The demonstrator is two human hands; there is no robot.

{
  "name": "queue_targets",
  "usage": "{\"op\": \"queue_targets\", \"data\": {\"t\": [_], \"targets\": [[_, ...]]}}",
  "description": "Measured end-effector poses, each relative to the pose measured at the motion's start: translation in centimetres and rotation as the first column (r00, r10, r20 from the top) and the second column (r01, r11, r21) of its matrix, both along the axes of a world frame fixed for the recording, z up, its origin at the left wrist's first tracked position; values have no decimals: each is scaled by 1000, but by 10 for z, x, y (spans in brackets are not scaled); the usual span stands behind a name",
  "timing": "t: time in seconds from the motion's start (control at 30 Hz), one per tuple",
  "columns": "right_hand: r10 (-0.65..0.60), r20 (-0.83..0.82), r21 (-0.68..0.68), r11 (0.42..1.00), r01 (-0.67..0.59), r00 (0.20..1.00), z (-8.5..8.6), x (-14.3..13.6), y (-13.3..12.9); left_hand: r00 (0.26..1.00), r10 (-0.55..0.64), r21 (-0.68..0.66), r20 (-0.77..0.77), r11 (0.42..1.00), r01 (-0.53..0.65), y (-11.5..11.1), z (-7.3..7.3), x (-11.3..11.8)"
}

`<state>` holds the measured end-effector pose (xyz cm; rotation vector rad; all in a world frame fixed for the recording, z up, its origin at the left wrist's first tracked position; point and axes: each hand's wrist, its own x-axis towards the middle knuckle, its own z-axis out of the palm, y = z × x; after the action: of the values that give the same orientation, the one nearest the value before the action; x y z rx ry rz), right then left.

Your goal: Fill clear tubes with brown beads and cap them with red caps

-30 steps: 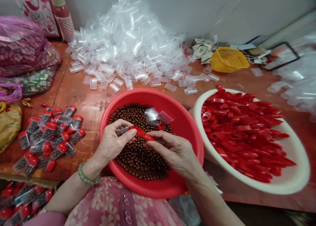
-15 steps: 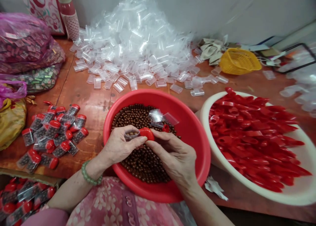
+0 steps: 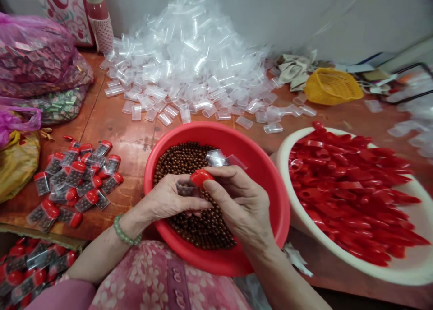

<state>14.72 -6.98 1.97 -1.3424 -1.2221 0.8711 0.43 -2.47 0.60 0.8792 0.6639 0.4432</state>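
Note:
Over a red basin (image 3: 270, 201) of small brown balls (image 3: 182, 159), my two hands meet around one small container. My left hand (image 3: 169, 195) grips its clear plastic sleeve (image 3: 185, 189) between thumb and fingers. The red cap (image 3: 200, 178) at the sleeve's right end is pinched by my right hand (image 3: 237, 201). Cap and sleeve touch; whether they are fully joined I cannot tell. Behind my right fingers, loose clear sleeves (image 3: 216, 157) lie on the balls.
Clear sleeves are heaped (image 3: 189, 62) at the back. A cream basin (image 3: 355, 267) of red caps (image 3: 338, 192) stands right, a yellow basket (image 3: 333, 86) behind it. Filled containers (image 3: 77, 179) lie left, more in a box (image 3: 30, 269) below. Plastic bags (image 3: 37, 57) sit far left.
My right hand has shifted slightly up around the red cap, which now tilts more. My left thumb has slid lower along the clear sleeve. The view has moved slightly.

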Motion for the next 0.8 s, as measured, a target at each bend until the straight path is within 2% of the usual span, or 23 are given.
{"op": "queue_targets", "data": {"t": [0.13,0.3,0.47,0.7,0.8], "targets": [[45,87,20,999,-47,995,-1,-6,2,998,29,50,-48,998,-27,-1,-2,0],[104,157,55,992,-114,982,-6,-5,2,1000,15,85,-27,996,-12,-2,-7,1],[101,274,108,985,-135,956,-6,-4,2,998,-15,110,-69,994,22,0,-7,0],[213,441,155,939,-308,872,-2,4,6,994,-50,146,-99,987,64,2,1,0],[200,488,183,928,-324,850,-3,7,6,991,-71,127,-109,988,85,2,-1,0]]}}
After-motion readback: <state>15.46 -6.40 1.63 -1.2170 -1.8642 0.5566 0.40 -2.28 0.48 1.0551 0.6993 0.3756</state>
